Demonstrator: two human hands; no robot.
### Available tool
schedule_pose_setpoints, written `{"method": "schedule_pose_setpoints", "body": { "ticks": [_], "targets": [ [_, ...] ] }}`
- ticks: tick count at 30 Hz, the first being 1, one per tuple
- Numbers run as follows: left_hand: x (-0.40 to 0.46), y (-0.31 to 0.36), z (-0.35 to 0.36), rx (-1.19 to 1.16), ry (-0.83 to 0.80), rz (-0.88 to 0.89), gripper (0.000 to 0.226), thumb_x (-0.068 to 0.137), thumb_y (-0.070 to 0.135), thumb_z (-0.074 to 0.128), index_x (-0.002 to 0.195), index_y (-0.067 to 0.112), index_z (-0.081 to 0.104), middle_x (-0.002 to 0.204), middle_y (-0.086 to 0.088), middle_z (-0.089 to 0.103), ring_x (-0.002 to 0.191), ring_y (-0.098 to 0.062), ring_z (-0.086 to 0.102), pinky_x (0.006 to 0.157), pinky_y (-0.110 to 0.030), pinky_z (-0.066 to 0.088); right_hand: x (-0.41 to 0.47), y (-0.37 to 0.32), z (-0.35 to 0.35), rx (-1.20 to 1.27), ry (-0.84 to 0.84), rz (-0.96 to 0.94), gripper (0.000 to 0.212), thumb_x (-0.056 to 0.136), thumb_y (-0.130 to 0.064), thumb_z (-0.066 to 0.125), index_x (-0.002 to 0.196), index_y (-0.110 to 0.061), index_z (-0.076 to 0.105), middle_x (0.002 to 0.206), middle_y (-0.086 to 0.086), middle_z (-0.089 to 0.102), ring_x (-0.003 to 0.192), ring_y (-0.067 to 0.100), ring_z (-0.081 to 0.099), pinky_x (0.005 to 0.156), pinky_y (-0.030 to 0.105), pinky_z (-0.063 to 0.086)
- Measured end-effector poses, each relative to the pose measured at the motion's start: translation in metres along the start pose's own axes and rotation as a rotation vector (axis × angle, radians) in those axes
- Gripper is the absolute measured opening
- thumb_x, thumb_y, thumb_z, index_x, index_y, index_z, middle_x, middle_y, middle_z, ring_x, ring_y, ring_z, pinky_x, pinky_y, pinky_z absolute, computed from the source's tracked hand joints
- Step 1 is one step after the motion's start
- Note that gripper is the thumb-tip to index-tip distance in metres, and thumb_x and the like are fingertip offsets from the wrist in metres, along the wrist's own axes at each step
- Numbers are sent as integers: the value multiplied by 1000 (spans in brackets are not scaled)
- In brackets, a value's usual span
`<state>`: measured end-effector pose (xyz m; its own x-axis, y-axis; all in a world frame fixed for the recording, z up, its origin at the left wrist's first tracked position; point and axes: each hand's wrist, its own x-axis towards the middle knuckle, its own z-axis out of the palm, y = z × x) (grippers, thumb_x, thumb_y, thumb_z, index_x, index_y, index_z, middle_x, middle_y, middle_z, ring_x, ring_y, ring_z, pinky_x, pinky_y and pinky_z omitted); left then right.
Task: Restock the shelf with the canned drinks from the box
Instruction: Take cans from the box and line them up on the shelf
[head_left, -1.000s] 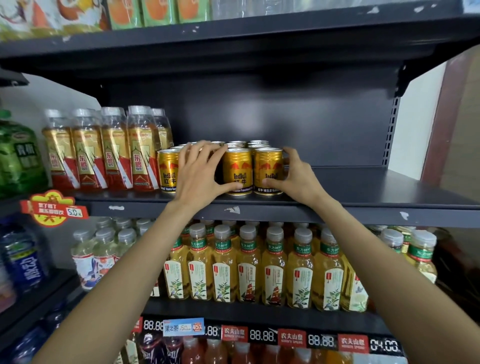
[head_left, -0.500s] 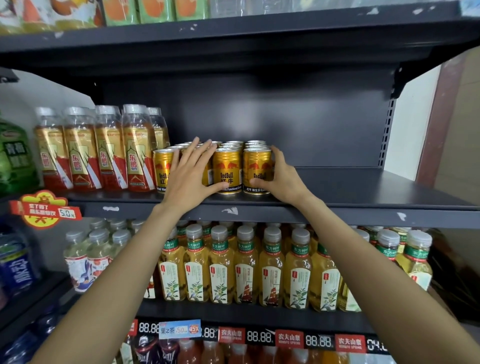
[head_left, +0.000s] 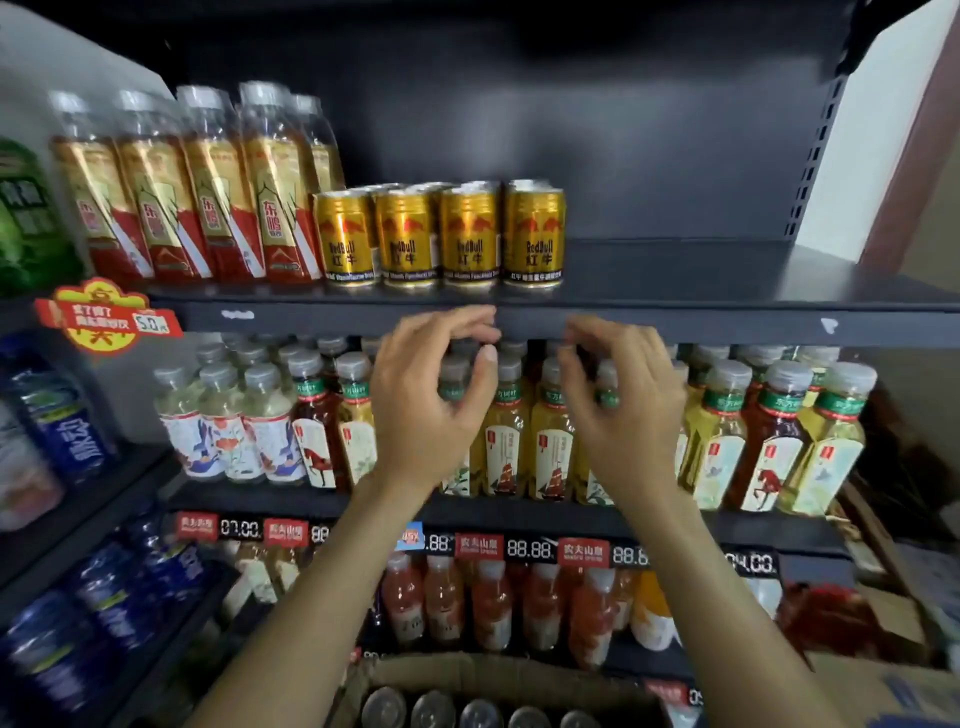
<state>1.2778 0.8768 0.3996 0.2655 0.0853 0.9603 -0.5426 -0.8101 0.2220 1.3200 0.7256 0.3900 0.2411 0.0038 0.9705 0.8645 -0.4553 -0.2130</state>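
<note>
A single head-worn wide-angle camera supplies the only view; it faces forward and slightly down at a dark shelf unit (head_left: 675, 317) from close range, near enough that both forearms run up from the bottom edge and the left hand (head_left: 431, 400) and right hand (head_left: 623, 410) occupy the centre of the frame. The field of view spans the shelf carrying the gold cans (head_left: 441, 236) near the top, two bottle rows below it, and the open box (head_left: 467, 675) at the bottom edge. Wide-angle distortion bends the shelf edges toward the frame borders, and the periphery is blurred.
</note>
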Motion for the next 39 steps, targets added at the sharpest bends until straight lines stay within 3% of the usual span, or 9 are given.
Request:
{"method": "schedule_pose_setpoints", "body": {
  "ticks": [6, 11, 15, 17, 22, 26, 32, 37, 39],
  "targets": [
    [-102, 7, -25, -228, -288, -451, 20, 89, 32, 51, 101, 23, 63, 77, 17, 66, 73, -9, 66, 66, -32, 54, -116, -11, -28, 74, -368, 348, 19, 89, -17, 58, 108, -13, 61, 90, -2, 68, 75, 11, 62, 63, 26, 51],
    [-204, -16, -52, -84, -791, -815, 14, 90, 28, 59, 103, 31, 63, 86, 19, 66, 83, 4, 61, 77, -22, 49, -231, -8, -52, -11, -855, 656, 27, 84, -12, 63, 111, -15, 61, 99, 6, 67, 86, 27, 64, 66, 45, 54],
    [-274, -20, -70, -39, -953, -956, 19, 87, 25, 63, 104, 32, 61, 91, 19, 65, 89, -1, 63, 81, -26, 51, -290, -15, -75, -100, -1161, 662, 36, 84, -22, 61, 118, -13, 60, 113, 9, 63, 102, 32, 57, 79, 42, 50],
    [-301, -13, -74, -116, -1051, -988, 33, 83, 21, 67, 111, 34, 55, 106, 16, 63, 102, -1, 58, 90, -31, 50, -310, -18, -88, -105, -1268, 596, 47, 76, -23, 58, 122, -11, 58, 114, 10, 63, 100, 37, 55, 84, 46, 49],
    [-342, 14, -67, -130, -1456, -781, 81, 72, 45, 74, 139, 35, 29, 147, 12, 33, 132, -12, 36, 98, -40, 43, -340, -14, -130, -210, -1466, 655, 88, 72, -22, 68, 147, -24, 23, 146, 6, 34, 132, 33, 30, 105, 43, 34],
    [-350, 28, -45, -36, -1575, -688, 97, 64, 59, 75, 140, 27, 25, 148, 6, 32, 129, -16, 40, 95, -39, 45, -346, -22, -131, -131, -1357, 951, 98, 72, -21, 78, 148, -22, 16, 149, 3, 32, 136, 25, 31, 99, 37, 40],
    [-365, 34, -26, -83, -1581, -755, 89, 63, 43, 83, 130, 19, 29, 134, -2, 45, 111, -19, 53, 77, -28, 44, -367, -23, -120, -154, -1224, 1107, 80, 65, -23, 83, 128, -15, 35, 125, 8, 59, 115, 29, 57, 79, 37, 48],
    [-365, 28, -29, -220, -1193, -1176, 70, 60, 41, 84, 116, 25, 45, 117, 4, 55, 108, -14, 54, 82, -27, 43, -341, -22, -126, 115, -775, 1402, 62, 64, -16, 84, 112, -24, 46, 103, -12, 61, 99, 14, 61, 76, 21, 51],
    [-348, 26, -31, -395, -986, -1413, 68, 58, 46, 83, 113, 28, 48, 116, 4, 55, 109, -15, 52, 88, -30, 41, -318, -20, -128, 343, -593, 1529, 53, 70, -13, 79, 111, -31, 50, 107, -7, 61, 99, 13, 61, 75, 21, 53]
  ]
}}
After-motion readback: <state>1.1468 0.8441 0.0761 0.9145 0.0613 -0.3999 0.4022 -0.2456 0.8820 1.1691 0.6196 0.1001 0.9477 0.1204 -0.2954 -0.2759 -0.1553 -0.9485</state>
